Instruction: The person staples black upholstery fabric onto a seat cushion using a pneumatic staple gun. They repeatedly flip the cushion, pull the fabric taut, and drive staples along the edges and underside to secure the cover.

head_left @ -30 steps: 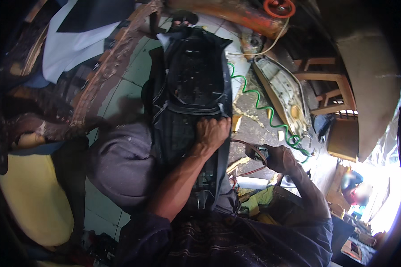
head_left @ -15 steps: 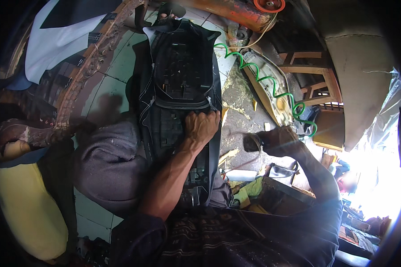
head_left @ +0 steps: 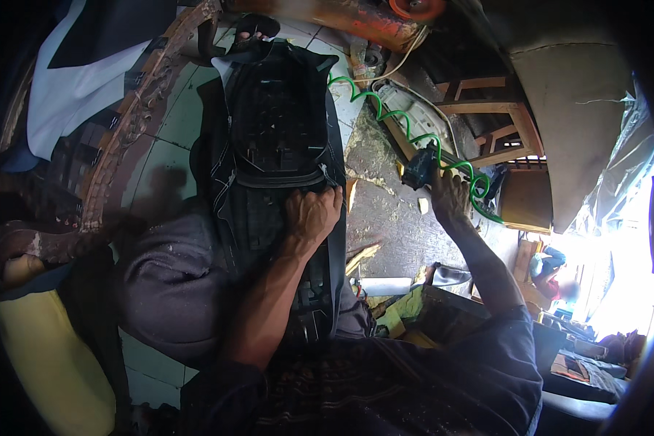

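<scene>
Between my legs lies a long black motorcycle seat, underside up, its plastic base (head_left: 280, 120) ribbed and hollow. A black seat cover (head_left: 333, 156) wraps around it with loose edges along both sides. My left hand (head_left: 314, 215) is closed at the base's right edge, fingers curled over the cover's edge. Off to the right, above the floor, my right hand (head_left: 452, 198) is closed around a dark air staple gun (head_left: 418, 168). A green coiled hose (head_left: 392, 114) passes by that hand; where it joins the tool is hidden.
A carved wooden frame (head_left: 120, 127) stands on the left, near a yellow foam piece (head_left: 51, 356). An orange tank (head_left: 320, 13) lies at the far side. Wooden frames (head_left: 519, 120) and a large brown panel (head_left: 570, 109) stand right. Foam scraps (head_left: 363, 256) litter the floor.
My right hand has moved forward with the staple gun, which has turned upward. My left hand stays at the seat's edge. The whole view has shifted slightly.
</scene>
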`<state>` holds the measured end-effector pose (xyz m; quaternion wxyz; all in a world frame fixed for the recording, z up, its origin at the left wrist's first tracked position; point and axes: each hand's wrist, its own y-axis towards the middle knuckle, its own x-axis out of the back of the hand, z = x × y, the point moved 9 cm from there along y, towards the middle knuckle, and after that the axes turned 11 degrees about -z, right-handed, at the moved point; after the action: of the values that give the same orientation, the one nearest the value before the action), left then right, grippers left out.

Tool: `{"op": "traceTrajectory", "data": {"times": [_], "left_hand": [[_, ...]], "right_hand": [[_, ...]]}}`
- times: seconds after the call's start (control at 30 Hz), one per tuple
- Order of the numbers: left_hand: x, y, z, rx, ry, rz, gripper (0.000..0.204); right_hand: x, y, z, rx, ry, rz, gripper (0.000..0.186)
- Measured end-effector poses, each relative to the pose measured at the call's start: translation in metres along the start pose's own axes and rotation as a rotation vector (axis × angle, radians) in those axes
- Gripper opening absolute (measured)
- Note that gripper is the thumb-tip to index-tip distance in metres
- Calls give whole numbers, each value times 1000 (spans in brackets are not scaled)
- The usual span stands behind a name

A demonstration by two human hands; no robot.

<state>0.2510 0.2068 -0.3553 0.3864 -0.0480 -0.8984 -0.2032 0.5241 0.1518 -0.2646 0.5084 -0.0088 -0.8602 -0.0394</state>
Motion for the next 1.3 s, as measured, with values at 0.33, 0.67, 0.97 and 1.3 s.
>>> {"op": "traceTrajectory", "data": {"times": [0.33,0.67,0.97,1.3], "left_hand": [[-3,-1,5,30,-24,73,47],[-6,-2,12,75,-107,207,47],[-10,-8,11,57,-108,130,43],[1,-20,4,-90,-5,-130,35]], "right_hand": [[69,12,86,-10,809,581,46],[97,18,144,209,534,705,38],[94,6,151,214,468,834,38],[116,-11,165,262,441,828,32]]}}
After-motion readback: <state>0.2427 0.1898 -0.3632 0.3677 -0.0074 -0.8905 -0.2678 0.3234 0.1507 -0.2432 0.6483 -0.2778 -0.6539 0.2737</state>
